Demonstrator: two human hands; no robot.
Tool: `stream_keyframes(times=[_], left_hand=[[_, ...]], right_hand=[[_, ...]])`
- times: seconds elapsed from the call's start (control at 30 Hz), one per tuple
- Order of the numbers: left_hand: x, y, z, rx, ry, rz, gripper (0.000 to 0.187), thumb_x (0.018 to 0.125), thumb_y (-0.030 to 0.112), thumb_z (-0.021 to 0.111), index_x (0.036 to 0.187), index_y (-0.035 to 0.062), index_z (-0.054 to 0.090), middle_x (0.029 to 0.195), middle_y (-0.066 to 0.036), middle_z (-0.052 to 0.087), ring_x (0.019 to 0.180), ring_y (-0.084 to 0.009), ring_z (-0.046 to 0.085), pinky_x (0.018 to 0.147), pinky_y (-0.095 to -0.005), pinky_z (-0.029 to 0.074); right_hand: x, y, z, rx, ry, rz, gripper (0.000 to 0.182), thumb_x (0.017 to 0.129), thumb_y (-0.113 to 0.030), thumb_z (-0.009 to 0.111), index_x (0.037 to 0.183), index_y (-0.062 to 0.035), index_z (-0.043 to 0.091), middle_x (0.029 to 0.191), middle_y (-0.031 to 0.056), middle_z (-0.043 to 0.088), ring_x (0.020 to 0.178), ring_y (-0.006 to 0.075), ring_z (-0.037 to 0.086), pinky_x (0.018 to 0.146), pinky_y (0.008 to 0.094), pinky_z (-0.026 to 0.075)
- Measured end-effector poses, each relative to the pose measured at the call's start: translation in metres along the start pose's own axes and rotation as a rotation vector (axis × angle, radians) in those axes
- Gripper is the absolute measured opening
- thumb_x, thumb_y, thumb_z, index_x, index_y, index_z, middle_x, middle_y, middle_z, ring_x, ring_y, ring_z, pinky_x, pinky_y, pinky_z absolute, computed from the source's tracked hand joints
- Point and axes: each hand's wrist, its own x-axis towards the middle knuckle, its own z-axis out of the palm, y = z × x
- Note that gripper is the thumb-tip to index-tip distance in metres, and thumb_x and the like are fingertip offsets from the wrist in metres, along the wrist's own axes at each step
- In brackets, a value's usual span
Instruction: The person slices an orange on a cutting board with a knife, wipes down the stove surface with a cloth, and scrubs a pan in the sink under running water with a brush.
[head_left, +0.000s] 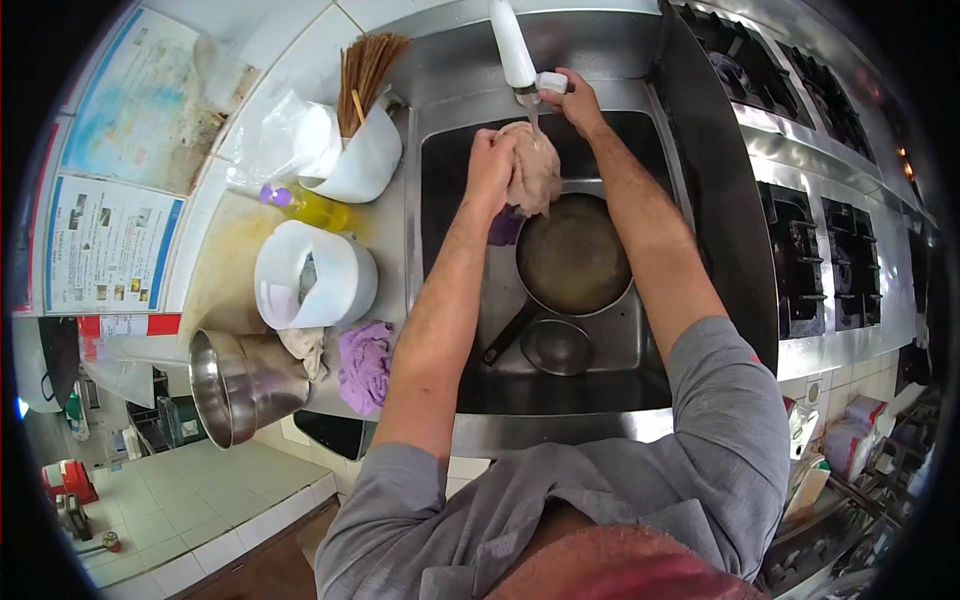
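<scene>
My left hand [488, 165] is closed around a wet beige cloth [535, 172], holding it bunched up under the tap. Water runs from the white tap [513, 50] onto the cloth. My right hand [578, 103] has its fingers closed on the tap's lever [553, 83]. Below the cloth, a dark frying pan [575, 255] with murky liquid in it lies in the sink [640, 372], its handle toward the lower left. Part of a purple cloth [504, 228] shows beside the pan. Near the pan's handle is a small round metal piece [557, 347].
Left of the sink stand a white container with a stick brush [372, 75], a bottle of yellow liquid [318, 208], a cut white tub [315, 275], a lilac cloth [365, 366] and a metal pot [245, 385]. Gas burners [790, 255] lie right, beyond a metal partition [725, 220].
</scene>
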Motion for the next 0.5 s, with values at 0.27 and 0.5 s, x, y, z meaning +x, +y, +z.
stream_keyframes(times=[0.27,0.5], left_hand=[[0.01,-0.04,0.015,0.224,-0.008,0.028,0.021,0.078,0.02,0.06,0.088,0.0037,0.05,0.079,-0.002,0.05,0.072,-0.0104,0.048,0.065,-0.0276,0.043],[0.035,-0.128,-0.066,0.433,0.167,0.11,0.034,0.083,0.029,0.056,0.104,0.0033,0.06,0.095,-0.012,0.063,0.093,-0.0213,0.058,0.082,-0.0311,0.043]], right_hand=[[-0.093,0.017,0.003,0.388,0.067,0.347,0.052,0.084,-0.041,0.056,0.123,-0.009,0.046,0.103,0.0062,0.059,0.092,0.0181,0.055,0.082,0.0324,0.043],[-0.169,0.055,0.008,1.063,-0.282,0.605,0.033,0.089,-0.037,0.045,0.103,-0.0093,0.055,0.094,0.0054,0.06,0.083,0.0201,0.059,0.073,0.0347,0.05]])
